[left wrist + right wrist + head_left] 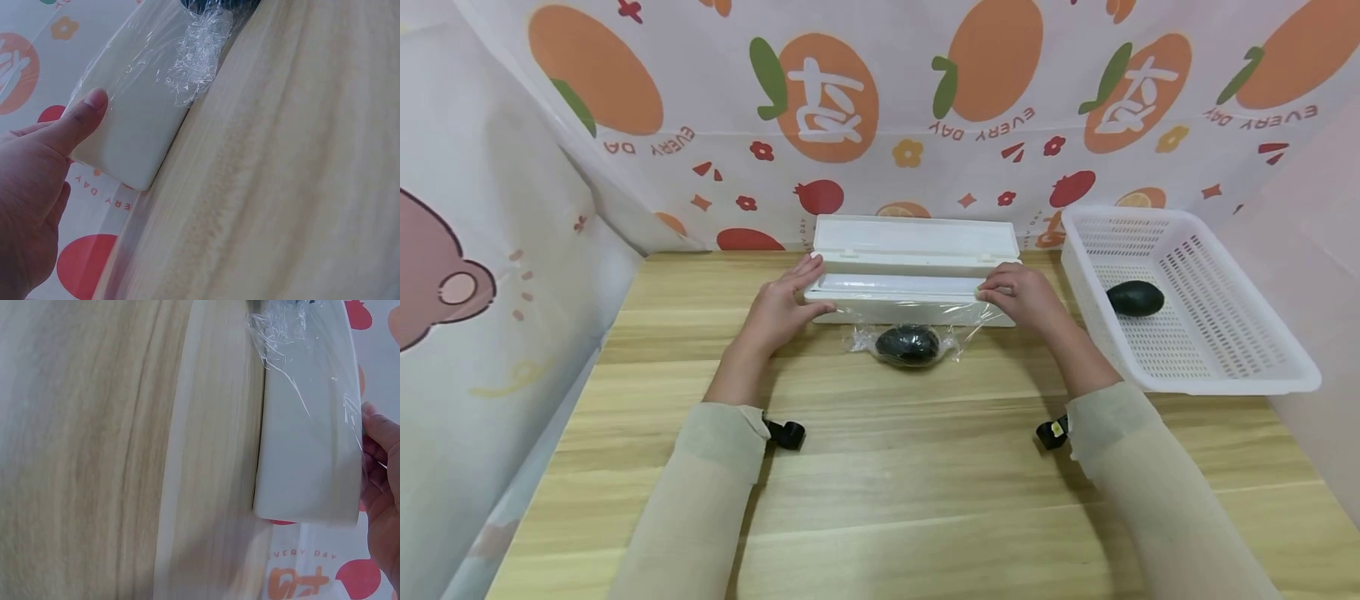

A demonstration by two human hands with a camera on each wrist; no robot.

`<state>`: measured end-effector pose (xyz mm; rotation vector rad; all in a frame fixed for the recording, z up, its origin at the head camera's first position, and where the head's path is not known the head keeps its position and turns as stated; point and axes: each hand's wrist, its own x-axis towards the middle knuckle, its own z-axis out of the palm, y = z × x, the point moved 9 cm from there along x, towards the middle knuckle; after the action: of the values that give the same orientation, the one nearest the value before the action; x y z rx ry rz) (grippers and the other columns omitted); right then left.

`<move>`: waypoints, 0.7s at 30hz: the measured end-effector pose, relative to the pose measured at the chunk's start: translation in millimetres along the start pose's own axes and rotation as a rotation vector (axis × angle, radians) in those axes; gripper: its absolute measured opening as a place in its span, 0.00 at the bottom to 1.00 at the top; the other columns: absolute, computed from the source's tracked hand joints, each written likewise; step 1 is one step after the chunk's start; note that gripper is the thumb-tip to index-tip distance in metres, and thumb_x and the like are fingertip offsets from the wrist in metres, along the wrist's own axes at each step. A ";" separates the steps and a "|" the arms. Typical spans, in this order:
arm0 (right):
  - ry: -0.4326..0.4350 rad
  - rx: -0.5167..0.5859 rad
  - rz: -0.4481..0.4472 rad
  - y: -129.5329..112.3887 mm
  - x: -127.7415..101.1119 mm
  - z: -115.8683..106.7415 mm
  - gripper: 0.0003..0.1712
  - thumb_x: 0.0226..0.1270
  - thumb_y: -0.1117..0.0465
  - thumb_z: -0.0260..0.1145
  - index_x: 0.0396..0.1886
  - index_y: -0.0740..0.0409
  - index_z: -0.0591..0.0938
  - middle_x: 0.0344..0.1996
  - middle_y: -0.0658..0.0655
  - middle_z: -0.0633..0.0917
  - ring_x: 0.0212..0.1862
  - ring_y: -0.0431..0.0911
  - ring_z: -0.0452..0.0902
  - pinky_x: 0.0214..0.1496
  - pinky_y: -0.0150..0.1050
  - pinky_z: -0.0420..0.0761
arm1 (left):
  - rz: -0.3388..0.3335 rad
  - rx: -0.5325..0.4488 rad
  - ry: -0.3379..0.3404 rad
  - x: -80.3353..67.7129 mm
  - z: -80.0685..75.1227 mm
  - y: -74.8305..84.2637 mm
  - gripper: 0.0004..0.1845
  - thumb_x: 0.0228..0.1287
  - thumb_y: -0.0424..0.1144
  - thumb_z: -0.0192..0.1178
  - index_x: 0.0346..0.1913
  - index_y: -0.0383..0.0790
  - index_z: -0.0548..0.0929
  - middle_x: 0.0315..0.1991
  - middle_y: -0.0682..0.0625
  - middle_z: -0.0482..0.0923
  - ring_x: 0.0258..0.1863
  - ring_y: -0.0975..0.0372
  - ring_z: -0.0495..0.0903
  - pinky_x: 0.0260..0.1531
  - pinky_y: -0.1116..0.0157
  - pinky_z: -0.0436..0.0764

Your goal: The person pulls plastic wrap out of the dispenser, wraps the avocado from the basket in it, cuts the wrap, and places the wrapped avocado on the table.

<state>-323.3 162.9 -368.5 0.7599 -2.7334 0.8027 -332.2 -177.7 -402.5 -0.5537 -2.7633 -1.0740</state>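
A white cling film box [917,312] lies along the back of the table with its lid [917,237] raised, showing the film roll [902,285] inside. Clear cling film [287,331] hangs over the front wall to a dark green avocado [907,344] wrapped in film on the table. My left hand [782,304] holds the box's left end, thumb on the front and fingers toward the back. At the right end, my right hand [1022,292] pinches the film at the front rim between thumb and fingers.
To the right stands a white plastic basket [1225,317] with another dark avocado [1136,298] in it. A fruit-print cloth [910,108] hangs behind the wooden table [910,483]. Black wrist cameras [786,434] sit by both sleeves.
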 end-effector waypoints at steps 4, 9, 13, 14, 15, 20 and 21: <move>-0.004 0.001 0.015 2.8 -1.0 -0.8 0.09 0.64 0.61 0.70 0.38 0.62 0.89 0.43 0.61 0.87 0.50 0.55 0.81 0.53 0.51 0.80 | -0.002 -0.001 -0.002 0.3 -0.1 0.1 0.42 0.54 0.55 0.71 0.72 0.50 0.68 0.74 0.60 0.59 0.76 0.66 0.52 0.74 0.55 0.57; 0.004 0.005 0.016 5.5 -2.8 -4.0 0.08 0.63 0.61 0.71 0.37 0.63 0.89 0.44 0.61 0.87 0.50 0.56 0.81 0.53 0.52 0.80 | -0.007 -0.005 0.001 0.2 -0.3 0.1 0.42 0.54 0.54 0.71 0.72 0.50 0.68 0.74 0.60 0.59 0.76 0.67 0.52 0.73 0.55 0.57; 0.018 0.028 0.044 13.1 -6.2 -9.3 0.08 0.62 0.63 0.71 0.37 0.64 0.89 0.42 0.62 0.87 0.49 0.56 0.81 0.51 0.52 0.81 | -0.006 -0.009 0.001 -0.3 -0.8 0.1 0.42 0.54 0.53 0.71 0.72 0.50 0.68 0.74 0.59 0.60 0.76 0.66 0.52 0.74 0.54 0.57; 0.017 0.026 0.061 16.2 -7.6 -10.7 0.08 0.62 0.63 0.71 0.37 0.64 0.89 0.43 0.62 0.87 0.49 0.56 0.81 0.51 0.52 0.81 | -0.006 -0.007 0.001 -0.5 -1.1 -0.1 0.42 0.54 0.53 0.71 0.72 0.50 0.68 0.74 0.59 0.60 0.76 0.66 0.52 0.74 0.54 0.57; 0.018 0.026 0.075 19.0 -9.1 -12.4 0.08 0.62 0.63 0.71 0.38 0.64 0.89 0.43 0.62 0.87 0.50 0.56 0.81 0.50 0.52 0.81 | -0.007 -0.005 0.002 -0.7 -1.5 -0.8 0.42 0.54 0.53 0.71 0.72 0.50 0.68 0.74 0.59 0.60 0.76 0.66 0.52 0.74 0.54 0.57; 0.041 -0.005 0.117 31.4 -20.1 -22.4 0.09 0.62 0.62 0.71 0.39 0.64 0.89 0.45 0.62 0.86 0.53 0.56 0.78 0.52 0.52 0.79 | -0.010 0.000 0.003 0.9 0.2 -1.5 0.41 0.54 0.54 0.71 0.72 0.50 0.68 0.74 0.59 0.59 0.77 0.65 0.53 0.74 0.52 0.56; 0.053 -0.006 0.110 31.9 -21.8 -24.1 0.09 0.62 0.63 0.72 0.39 0.64 0.89 0.45 0.62 0.86 0.53 0.57 0.78 0.52 0.52 0.79 | -0.010 -0.001 0.002 1.3 0.9 -1.7 0.41 0.54 0.53 0.71 0.71 0.50 0.68 0.74 0.59 0.60 0.77 0.65 0.53 0.74 0.52 0.56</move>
<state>-320.7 208.4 -369.7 0.5828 -2.7489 0.8240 -334.0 -177.8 -403.9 -0.5397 -2.7670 -1.0773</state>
